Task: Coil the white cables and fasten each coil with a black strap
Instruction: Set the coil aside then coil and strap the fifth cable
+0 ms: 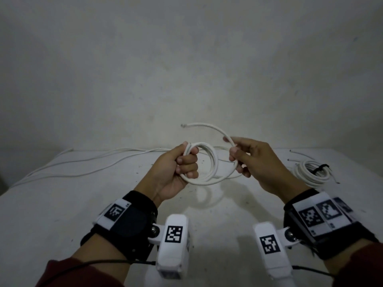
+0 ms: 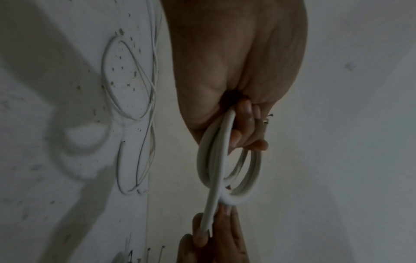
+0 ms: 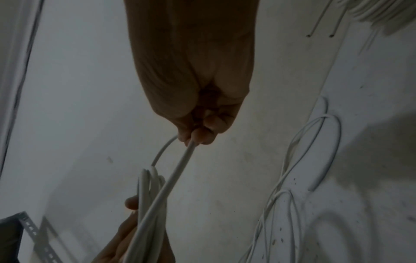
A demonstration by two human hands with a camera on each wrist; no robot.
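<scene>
Above the white table, my left hand (image 1: 182, 162) grips a coil of white cable (image 1: 209, 162) of several loops, fingers curled round its left side; the same grip shows in the left wrist view, left hand (image 2: 245, 128) round the coil (image 2: 247, 174). To the right, my right hand (image 1: 244, 158) pinches the cable's free tail (image 1: 215, 129), which arcs up and left to a bare end. In the right wrist view the right hand (image 3: 198, 135) pinches the tail (image 3: 178, 170) running down to the coil. A finished coil (image 1: 310, 172) bound with a black strap (image 1: 320, 168) lies at the right.
Several loose white cables (image 1: 83, 164) trail across the table's back left toward the middle. The table's far edge meets a pale wall. Bare table surface (image 1: 62, 214) lies in front of my hands. A metal bracket (image 3: 33, 231) shows low in the right wrist view.
</scene>
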